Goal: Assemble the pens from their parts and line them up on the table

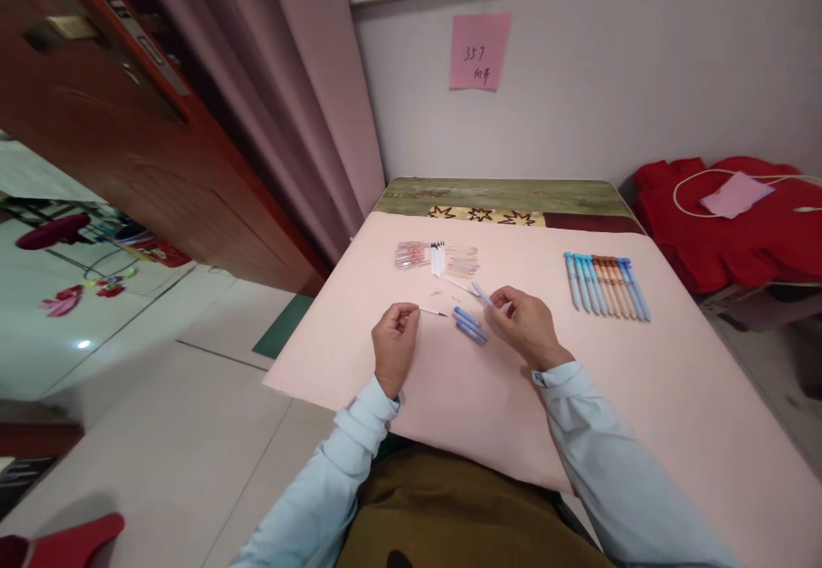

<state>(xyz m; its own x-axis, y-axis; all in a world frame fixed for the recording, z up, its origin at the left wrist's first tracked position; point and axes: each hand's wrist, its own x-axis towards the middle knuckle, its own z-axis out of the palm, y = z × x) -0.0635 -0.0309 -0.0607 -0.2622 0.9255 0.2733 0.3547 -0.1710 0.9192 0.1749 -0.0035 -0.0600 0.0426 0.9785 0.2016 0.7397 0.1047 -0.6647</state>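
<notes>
Pens (607, 287): location and condition?

On the counter (674, 379), to the right of the right hand (523, 321). One row, laid side by side, in three colour groups: light blue, brown, blue. Apparently whole; entered as done. Exact count: too close-packed to vouch for.

Parts not made up?

Clear barrels (411, 254): two bundles, left and right, beyond the hands. White refills (437, 261), dark-tipped: one group, between the bundles. Blue pieces (470, 325): three, on the counter between the hands. Small bits (437, 294): near the refills, too small to identify.

Left hand (395, 341)?

Fingers pinched on a loose refill (431, 312), its dark tip pointing right, towards the blue pieces.

Right hand?

Fingers closed on a pale blue barrel (483, 295), free end pointing away from the person. A thin white stick (457, 286) runs up to that end; whether held or lying on the counter, cannot tell.

Stage?

Part-way, as judged. One pen seems in hand as separate parts, refill and barrel apart. Outstanding, by the look of it: that pen, the three blue pieces, both bundles and the grouped refills.
</notes>
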